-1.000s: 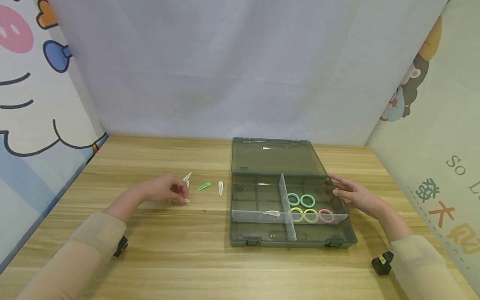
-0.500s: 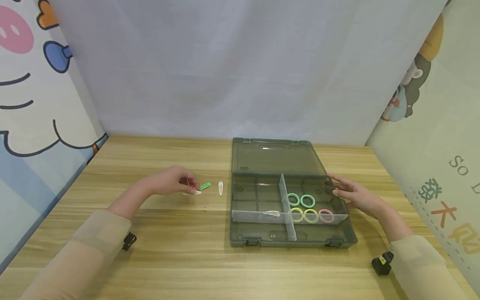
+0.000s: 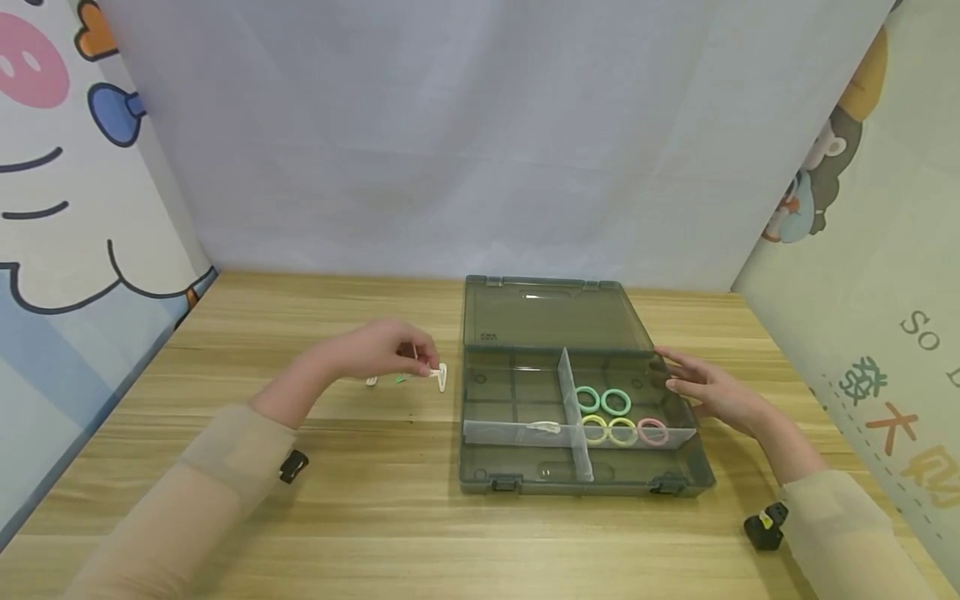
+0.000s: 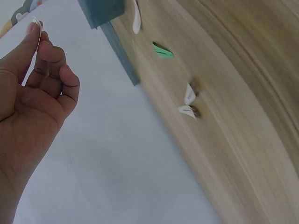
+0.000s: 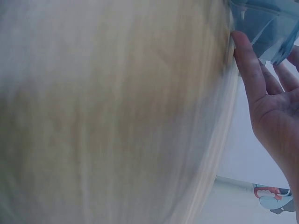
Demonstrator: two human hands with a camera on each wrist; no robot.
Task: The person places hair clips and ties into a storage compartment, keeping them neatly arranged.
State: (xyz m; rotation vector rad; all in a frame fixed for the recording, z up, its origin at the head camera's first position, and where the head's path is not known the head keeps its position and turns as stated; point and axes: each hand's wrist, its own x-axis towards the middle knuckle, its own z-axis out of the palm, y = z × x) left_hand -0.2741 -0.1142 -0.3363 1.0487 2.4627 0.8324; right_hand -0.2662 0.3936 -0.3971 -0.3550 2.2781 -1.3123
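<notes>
1. Nearest, the gray box (image 3: 585,489) stands open on the table (image 3: 360,517), latched front toward the person; crossing dividers (image 3: 495,432) make four compartments.
2. Its back right compartment holds two green rings (image 3: 616,402), two yellow rings (image 3: 622,430) and a pink ring (image 3: 652,432). A boxed white clip (image 3: 546,427) lies by the divider, seemingly in the back left compartment.
3. The right hand (image 3: 701,390) rests against the box's right side, fingers spread, probably to steady it.
4. The left hand (image 3: 382,350) pinches a white clip (image 4: 38,35) between thumb and finger, likely because it is thin; it is above the table, left of the box.
5. About that hand lie a green clip (image 4: 162,51) and three loose white clips (image 4: 189,94).
6. Farther, the lid (image 3: 555,312) lies folded back.
</notes>
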